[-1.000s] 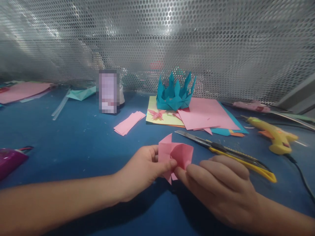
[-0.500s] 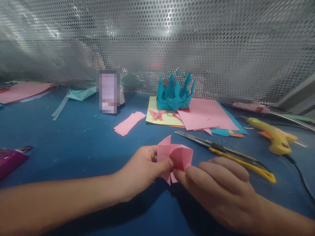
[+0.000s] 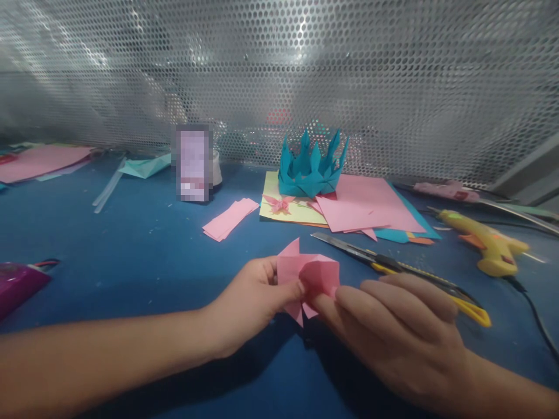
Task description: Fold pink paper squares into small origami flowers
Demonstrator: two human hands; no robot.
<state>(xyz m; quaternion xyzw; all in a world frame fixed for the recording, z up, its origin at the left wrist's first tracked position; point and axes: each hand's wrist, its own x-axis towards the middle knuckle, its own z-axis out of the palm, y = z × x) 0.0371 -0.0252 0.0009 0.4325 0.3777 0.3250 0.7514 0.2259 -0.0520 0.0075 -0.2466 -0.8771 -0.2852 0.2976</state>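
A small folded piece of pink paper is held up above the blue table, with creased flaps and pointed corners. My left hand pinches its left side, thumb in front and fingers behind. On the lower right edge, my right hand grips the same paper with its fingers curled; the right fingertips are partly hidden. Just beyond my right hand lies a yellow and black utility knife with its blade out. A stack of pink paper strips rests beyond my left hand.
A teal folded-paper crown stands on coloured sheets beside a small pink paper flower. At right lies a yellow glue gun with its cord. A pixelated phone stands upright before a perforated metal panel.
My right hand has shifted slightly to the right, its thumb now further in along the paper's lower edge. The pink paper has moved a little left; my left hand is almost still.
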